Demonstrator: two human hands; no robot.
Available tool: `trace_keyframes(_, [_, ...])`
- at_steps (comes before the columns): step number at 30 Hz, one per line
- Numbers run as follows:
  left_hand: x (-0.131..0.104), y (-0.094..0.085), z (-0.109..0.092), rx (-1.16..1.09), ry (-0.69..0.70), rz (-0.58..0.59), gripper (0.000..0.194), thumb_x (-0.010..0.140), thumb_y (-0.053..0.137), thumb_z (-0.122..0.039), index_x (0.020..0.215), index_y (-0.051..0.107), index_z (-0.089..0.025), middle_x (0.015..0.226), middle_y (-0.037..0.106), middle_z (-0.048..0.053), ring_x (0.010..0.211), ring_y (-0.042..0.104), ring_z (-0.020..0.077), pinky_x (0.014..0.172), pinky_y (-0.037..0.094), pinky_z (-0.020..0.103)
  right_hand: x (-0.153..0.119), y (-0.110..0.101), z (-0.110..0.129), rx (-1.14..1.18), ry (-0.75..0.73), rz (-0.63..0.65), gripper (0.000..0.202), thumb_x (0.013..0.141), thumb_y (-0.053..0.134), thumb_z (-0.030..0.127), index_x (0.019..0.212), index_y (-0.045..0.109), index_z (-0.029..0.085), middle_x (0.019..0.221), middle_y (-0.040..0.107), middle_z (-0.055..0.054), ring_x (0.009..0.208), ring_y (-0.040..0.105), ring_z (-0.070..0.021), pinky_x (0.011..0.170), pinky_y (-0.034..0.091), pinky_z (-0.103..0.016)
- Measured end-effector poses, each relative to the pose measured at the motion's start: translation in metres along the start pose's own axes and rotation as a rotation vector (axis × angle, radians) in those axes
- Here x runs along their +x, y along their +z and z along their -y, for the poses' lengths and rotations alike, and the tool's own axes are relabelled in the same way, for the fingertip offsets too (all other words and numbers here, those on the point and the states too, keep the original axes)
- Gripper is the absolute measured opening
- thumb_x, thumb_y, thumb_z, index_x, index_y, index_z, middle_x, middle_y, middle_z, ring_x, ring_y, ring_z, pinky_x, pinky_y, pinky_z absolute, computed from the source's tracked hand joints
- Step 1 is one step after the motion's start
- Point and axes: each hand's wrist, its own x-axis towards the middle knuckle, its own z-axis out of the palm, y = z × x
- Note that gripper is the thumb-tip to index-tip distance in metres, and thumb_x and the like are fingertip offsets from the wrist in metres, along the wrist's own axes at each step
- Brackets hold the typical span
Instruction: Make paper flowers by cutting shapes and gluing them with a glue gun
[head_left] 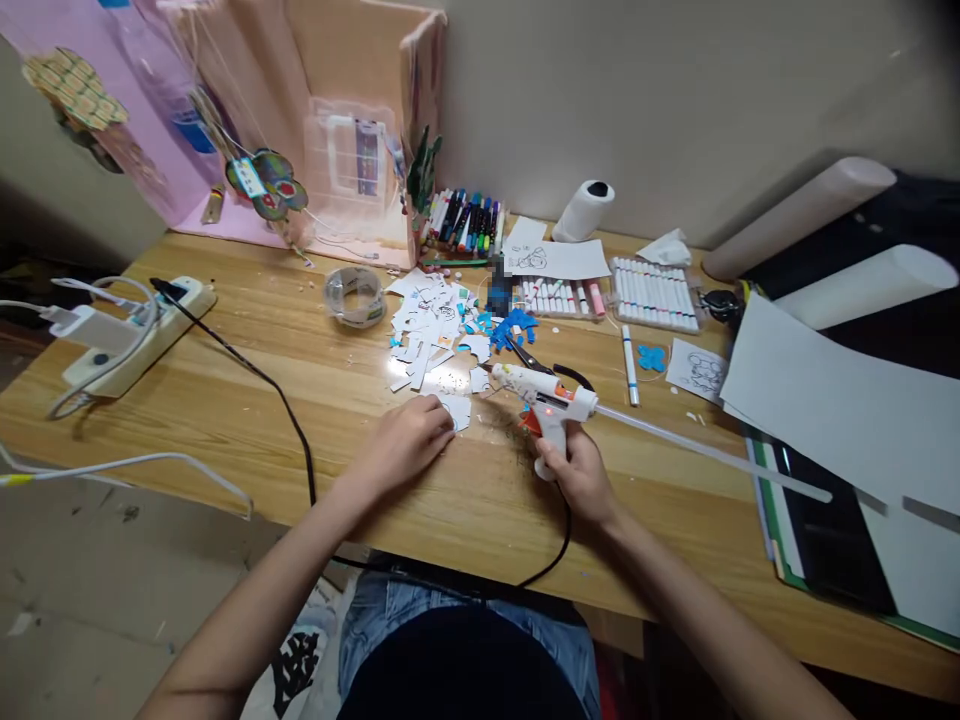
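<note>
My right hand (581, 470) is wrapped around the handle of a white hot glue gun (553, 425), with its nozzle pointing left and a small red light lit. A long clear glue stick (712, 455) sticks out of its back end. Resting on the table, my left hand (409, 440) has its fingers curled together at the edge of a small piece of white paper (457, 411), gripping it; the fingertips are partly hidden. Beyond both hands lies a pile of paper scraps (431, 315), with blue bits at its right. Scissors (525, 355) lie just behind the glue gun.
A tape roll (355, 297) sits left of the scraps. On the left, a power strip (139, 335) feeds a black cord (281, 390) across the table. Marker sets (656, 293), a thread spool (589, 210) and a pink cardboard structure (360, 60) stand behind. Paper sheets (847, 400) cover the right.
</note>
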Motion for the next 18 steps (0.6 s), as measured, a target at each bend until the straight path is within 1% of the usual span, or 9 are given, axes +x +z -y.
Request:
trace_keyframes(2, [0.002,-0.003,-0.002,0.079,0.029,0.035,0.019,0.089,0.045,-0.026,0.082,0.06,-0.017,0.084,0.058,0.005,0.078,0.055,0.0165,0.066,0.04,0.027,0.0,-0.003,0.002,-0.019,0.01,0.056,0.035,0.084,0.047,0.038,0.111,0.054,0.016,0.1,0.066,-0.009,0.085,0.062,-0.0222,0.075,0.05,-0.033])
trace_keyframes(6, [0.007,-0.01,-0.006,0.291,0.123,0.13,0.021,0.09,0.041,-0.022,0.079,0.058,-0.016,0.08,0.058,0.005,0.07,0.053,0.0162,0.059,0.035,0.028,0.0,-0.008,0.008,-0.066,0.002,0.183,0.036,0.086,0.045,0.036,0.115,0.053,0.016,0.111,0.063,-0.011,0.098,0.06,-0.0242,0.085,0.046,-0.035])
trace_keyframes(10, [0.012,-0.012,-0.004,0.347,0.216,0.196,0.019,0.09,0.042,-0.019,0.079,0.057,-0.015,0.081,0.059,0.005,0.07,0.052,0.0153,0.058,0.034,0.028,-0.004,-0.013,0.014,-0.101,0.033,0.236,0.036,0.086,0.045,0.035,0.114,0.054,0.015,0.109,0.064,-0.012,0.097,0.061,-0.0251,0.084,0.047,-0.035])
trace_keyframes(13, [0.013,-0.011,0.001,0.333,0.251,0.194,0.021,0.09,0.041,-0.02,0.079,0.058,-0.015,0.081,0.059,0.005,0.07,0.051,0.0148,0.059,0.034,0.027,-0.008,-0.015,0.017,-0.124,0.072,0.241,0.037,0.086,0.045,0.035,0.114,0.055,0.014,0.107,0.065,-0.012,0.093,0.062,-0.0252,0.081,0.048,-0.035])
trace_keyframes(18, [0.013,-0.009,0.004,0.319,0.283,0.123,0.023,0.091,0.042,-0.023,0.08,0.061,-0.015,0.078,0.059,0.004,0.067,0.05,0.014,0.058,0.032,0.027,-0.011,-0.021,0.022,-0.137,0.128,0.216,0.036,0.085,0.045,0.036,0.111,0.057,0.014,0.103,0.067,-0.011,0.089,0.063,-0.0248,0.078,0.049,-0.034])
